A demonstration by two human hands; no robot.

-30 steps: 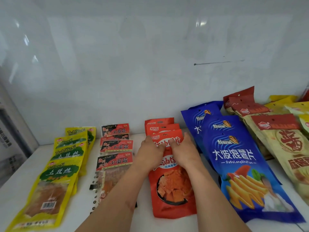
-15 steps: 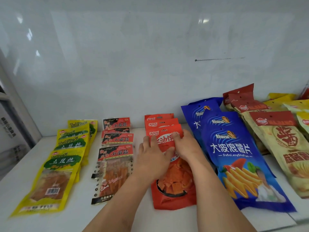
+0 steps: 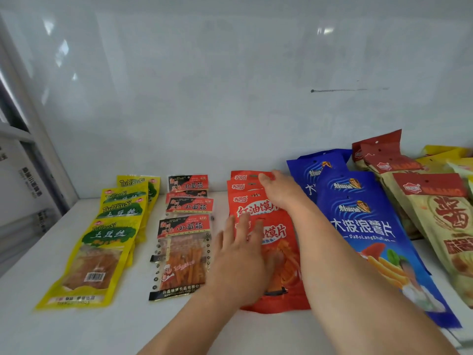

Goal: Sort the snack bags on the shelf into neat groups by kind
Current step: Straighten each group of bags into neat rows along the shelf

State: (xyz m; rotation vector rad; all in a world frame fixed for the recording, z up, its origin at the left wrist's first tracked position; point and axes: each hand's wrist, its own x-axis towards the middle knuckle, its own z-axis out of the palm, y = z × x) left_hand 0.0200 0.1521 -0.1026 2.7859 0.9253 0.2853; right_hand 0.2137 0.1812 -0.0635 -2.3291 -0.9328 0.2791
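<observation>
Snack bags lie in rows on a white shelf (image 3: 43,254). A stack of orange-red bags (image 3: 279,242) sits in the middle. My left hand (image 3: 240,257) lies flat on the front red bag with straight, spread fingers. My right hand (image 3: 279,190) reaches further back and rests on the top edges of the red bags behind, fingers extended. To the left are yellow bags (image 3: 110,237) and red-and-black bags (image 3: 184,242). On the right lie blue chip bags (image 3: 363,221) and tan bags with red tops (image 3: 440,216).
A glossy white back wall (image 3: 230,98) closes the shelf behind the bags. A frame post (image 3: 30,139) stands at the left end. Yellow bags (image 3: 445,155) are piled at the far right. Bare shelf runs along the front edge.
My right hand has slid back to the top edges of the rear red bags. My left hand has moved down and flattened on the front red bag. The camera moved closer.
</observation>
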